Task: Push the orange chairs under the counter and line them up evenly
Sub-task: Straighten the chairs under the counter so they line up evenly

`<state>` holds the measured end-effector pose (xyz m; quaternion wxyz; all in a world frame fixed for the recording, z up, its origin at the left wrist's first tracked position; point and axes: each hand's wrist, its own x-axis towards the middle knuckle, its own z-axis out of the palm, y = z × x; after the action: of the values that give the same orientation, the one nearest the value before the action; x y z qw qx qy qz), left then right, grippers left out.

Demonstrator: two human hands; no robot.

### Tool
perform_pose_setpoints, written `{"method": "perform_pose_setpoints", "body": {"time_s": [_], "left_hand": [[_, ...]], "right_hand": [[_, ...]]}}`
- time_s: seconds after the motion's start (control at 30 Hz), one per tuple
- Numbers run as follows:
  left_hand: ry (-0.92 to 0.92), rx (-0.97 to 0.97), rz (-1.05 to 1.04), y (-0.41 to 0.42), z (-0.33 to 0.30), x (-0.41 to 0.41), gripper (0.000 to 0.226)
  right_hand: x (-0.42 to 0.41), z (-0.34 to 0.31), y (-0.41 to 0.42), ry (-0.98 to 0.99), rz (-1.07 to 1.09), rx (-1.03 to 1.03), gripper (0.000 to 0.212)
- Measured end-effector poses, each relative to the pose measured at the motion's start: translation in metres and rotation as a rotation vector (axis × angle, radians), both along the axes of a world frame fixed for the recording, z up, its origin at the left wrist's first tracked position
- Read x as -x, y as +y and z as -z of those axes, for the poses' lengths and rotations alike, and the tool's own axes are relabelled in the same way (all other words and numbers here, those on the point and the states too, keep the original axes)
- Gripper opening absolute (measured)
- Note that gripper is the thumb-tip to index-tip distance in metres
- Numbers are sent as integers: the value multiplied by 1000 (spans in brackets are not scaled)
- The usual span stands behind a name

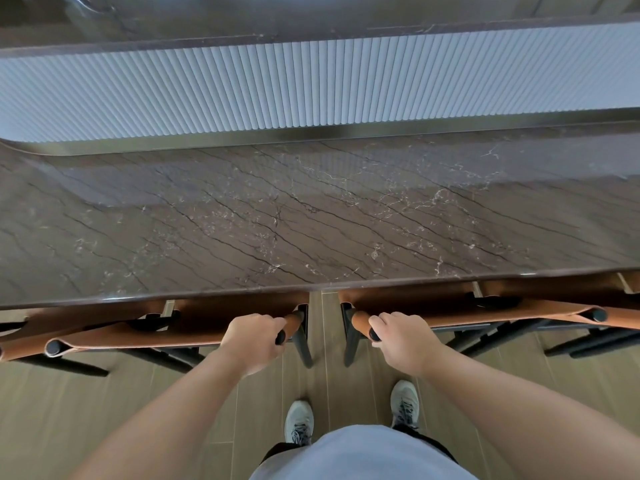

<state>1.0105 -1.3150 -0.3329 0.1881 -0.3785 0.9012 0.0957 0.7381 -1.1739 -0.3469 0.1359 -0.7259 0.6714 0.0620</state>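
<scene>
Several orange leather chairs with black frames stand in a row, their seats tucked under the dark marble counter (pixel 311 220). My left hand (pixel 254 337) grips the right end of the backrest of the chair left of centre (pixel 145 336). My right hand (pixel 403 336) grips the left end of the backrest of the chair right of centre (pixel 485 315). A narrow gap of floor separates these two chairs. Another orange chair (pixel 20 348) shows at the far left, and one more chair (pixel 623 315) at the far right edge.
Behind the counter rises a white ribbed panel (pixel 311 84) with a higher dark ledge (pixel 242 19) on top. The floor (pixel 104 410) is wood-look planks. My two feet in grey sneakers (pixel 299 422) stand close behind the chairs.
</scene>
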Motion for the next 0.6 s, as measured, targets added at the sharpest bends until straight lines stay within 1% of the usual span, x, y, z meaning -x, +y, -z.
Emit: {"method": "perform_pose_setpoints", "body": {"time_s": [0.17,0.3,0.47,0.6], "left_hand": [[34,-5,-12,0,1,-1,25],[79,2,-61,4,4,-3,28],[111,0,-102,6,7,-6,34],[124,-35,-124,7,8,-5,36]], "right_hand": [[-8,-2,-9,-3,-33,36,21],[-15,-4,-13,-15,-53,74,21],[-26,-4,-18,-10,-78,106,30],[-27,-4,-22,-24,-69,86,23]]}}
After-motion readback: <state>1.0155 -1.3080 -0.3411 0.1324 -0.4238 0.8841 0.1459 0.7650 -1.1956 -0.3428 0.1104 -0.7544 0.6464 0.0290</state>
